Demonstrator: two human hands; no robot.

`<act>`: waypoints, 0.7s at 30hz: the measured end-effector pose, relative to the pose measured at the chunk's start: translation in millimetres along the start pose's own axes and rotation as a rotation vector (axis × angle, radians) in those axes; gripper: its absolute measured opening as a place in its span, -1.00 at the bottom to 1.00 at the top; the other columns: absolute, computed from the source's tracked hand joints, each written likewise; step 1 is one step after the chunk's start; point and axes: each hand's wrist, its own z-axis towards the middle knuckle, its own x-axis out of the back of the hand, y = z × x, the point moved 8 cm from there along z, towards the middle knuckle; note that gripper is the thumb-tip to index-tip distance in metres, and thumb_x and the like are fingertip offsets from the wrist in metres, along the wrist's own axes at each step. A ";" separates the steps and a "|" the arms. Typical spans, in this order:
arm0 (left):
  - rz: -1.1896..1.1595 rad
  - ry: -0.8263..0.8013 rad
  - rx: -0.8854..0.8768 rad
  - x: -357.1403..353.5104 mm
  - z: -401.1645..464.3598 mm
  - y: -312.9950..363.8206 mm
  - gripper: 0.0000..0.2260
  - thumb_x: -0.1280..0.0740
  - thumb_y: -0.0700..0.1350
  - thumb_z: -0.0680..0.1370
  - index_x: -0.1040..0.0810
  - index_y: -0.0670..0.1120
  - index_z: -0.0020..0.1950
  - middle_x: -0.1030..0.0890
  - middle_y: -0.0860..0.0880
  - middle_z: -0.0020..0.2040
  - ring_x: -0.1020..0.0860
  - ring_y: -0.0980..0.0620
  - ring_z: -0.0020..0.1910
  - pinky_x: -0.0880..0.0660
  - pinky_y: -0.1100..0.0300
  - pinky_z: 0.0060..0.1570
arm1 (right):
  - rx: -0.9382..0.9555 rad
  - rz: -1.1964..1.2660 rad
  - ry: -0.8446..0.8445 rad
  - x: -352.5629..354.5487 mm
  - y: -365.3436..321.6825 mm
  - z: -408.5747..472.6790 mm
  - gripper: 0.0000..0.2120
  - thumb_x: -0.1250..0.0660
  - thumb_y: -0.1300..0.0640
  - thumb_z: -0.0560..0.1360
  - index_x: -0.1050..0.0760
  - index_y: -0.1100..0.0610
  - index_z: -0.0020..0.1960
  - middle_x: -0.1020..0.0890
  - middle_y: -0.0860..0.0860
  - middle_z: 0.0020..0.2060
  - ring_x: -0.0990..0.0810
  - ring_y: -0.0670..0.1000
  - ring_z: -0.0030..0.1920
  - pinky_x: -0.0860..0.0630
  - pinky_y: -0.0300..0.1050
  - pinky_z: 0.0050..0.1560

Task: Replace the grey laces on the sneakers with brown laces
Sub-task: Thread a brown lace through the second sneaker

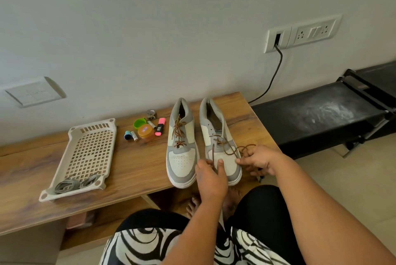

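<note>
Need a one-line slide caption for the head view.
Both hands thread a brown lace through the right grey-and-white sneaker; removed grey laces lie in the white perforated plastic tray.

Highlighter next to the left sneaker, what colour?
Pink body with a black cap, on the pink-and-black highlighter marker; head view, the only one, shows it clearly.

Your room, placed from the wooden bench: pale grey wall behind; black low unit right; socket panel above right; switch plate above left; pale floor right.
</note>
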 end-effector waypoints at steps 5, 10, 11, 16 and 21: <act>-0.181 -0.137 0.291 -11.3 -20.8 -29.4 -0.84 -0.25 0.03 0.64 -0.46 -0.06 0.05 -0.56 0.01 -0.06 -0.53 0.01 0.01 -0.50 0.07 0.09 | 0.006 0.076 -0.016 -11.1 11.5 -2.0 -0.88 -0.38 0.12 0.56 -0.56 0.16 0.04 -0.65 0.08 0.01 -0.59 0.01 0.01 -0.54 -0.12 -0.08; -0.128 -0.140 0.232 -4.4 -26.4 -14.6 -0.77 -0.18 -0.02 0.68 -0.51 -0.13 0.19 -0.55 -0.02 0.00 -0.52 0.00 0.06 -0.45 0.11 0.08 | 0.080 -0.173 0.164 -4.0 3.1 -12.5 -0.83 -0.22 0.09 0.64 -0.50 0.16 -0.01 -0.62 0.15 0.06 -0.61 0.09 0.06 -0.58 0.02 0.11; -0.120 -0.132 0.226 -2.7 -26.8 -13.0 -0.77 -0.16 -0.03 0.68 -0.49 -0.13 0.19 -0.53 -0.03 0.00 -0.50 0.00 0.05 -0.44 0.12 0.06 | 0.091 -0.285 0.189 -3.6 0.1 -16.9 -0.82 -0.22 0.07 0.63 -0.50 0.17 0.01 -0.62 0.15 0.05 -0.61 0.12 0.07 -0.57 0.08 0.16; -0.070 -0.099 0.234 3.7 -27.0 -10.7 -0.79 -0.12 -0.03 0.69 -0.44 -0.15 0.11 -0.51 -0.06 -0.07 -0.53 -0.05 0.00 -0.43 0.11 -0.05 | 0.154 -0.531 0.235 -11.0 -20.2 -31.5 -0.84 -0.28 0.07 0.61 -0.47 0.17 0.08 -0.65 0.11 0.00 -0.65 0.08 0.02 -0.59 0.04 0.12; 0.022 -0.129 0.172 4.3 -22.0 -5.4 -0.86 -0.12 -0.10 0.69 -0.37 -0.16 0.14 -0.51 -0.09 -0.03 -0.51 -0.02 -0.05 -0.45 0.12 -0.10 | 0.128 -0.564 0.224 -10.9 -17.0 -24.0 -0.84 -0.25 0.10 0.61 -0.45 0.18 0.12 -0.62 0.16 0.08 -0.62 0.14 0.07 -0.58 0.10 0.15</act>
